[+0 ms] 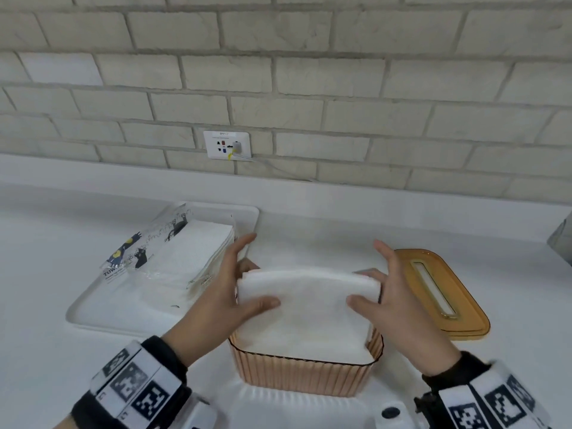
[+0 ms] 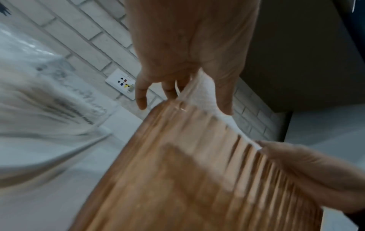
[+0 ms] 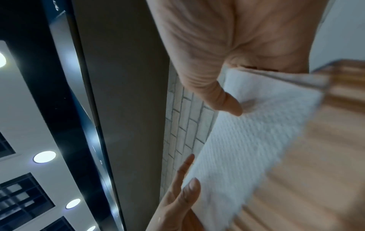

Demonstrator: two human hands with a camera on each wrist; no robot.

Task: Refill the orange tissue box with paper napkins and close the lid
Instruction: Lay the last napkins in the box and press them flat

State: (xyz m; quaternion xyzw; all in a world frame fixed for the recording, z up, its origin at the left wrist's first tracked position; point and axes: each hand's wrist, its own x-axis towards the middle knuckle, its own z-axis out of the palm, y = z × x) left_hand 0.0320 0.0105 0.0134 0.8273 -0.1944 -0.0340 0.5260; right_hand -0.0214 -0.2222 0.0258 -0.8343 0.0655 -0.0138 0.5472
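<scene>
The orange ribbed tissue box [image 1: 305, 374] stands open on the white counter near me. A thick stack of white paper napkins [image 1: 306, 308] sits in its mouth, the far end still raised above the rim. My left hand [image 1: 244, 283] grips the stack's left edge, thumb on top. My right hand [image 1: 380, 283] grips the right edge the same way. The orange lid [image 1: 464, 305] with its slot lies flat to the right of the box. The left wrist view shows the left hand [image 2: 183, 96] at the box wall [image 2: 197, 171]. The right wrist view shows the right thumb on the napkins [image 3: 247, 132].
A white tray [image 1: 93, 314] to the left carries an opened plastic pack of more napkins [image 1: 185, 255]. A wall socket [image 1: 227, 146] with a cable sits on the brick wall behind. A grey object [image 1: 561, 239] shows at the right edge.
</scene>
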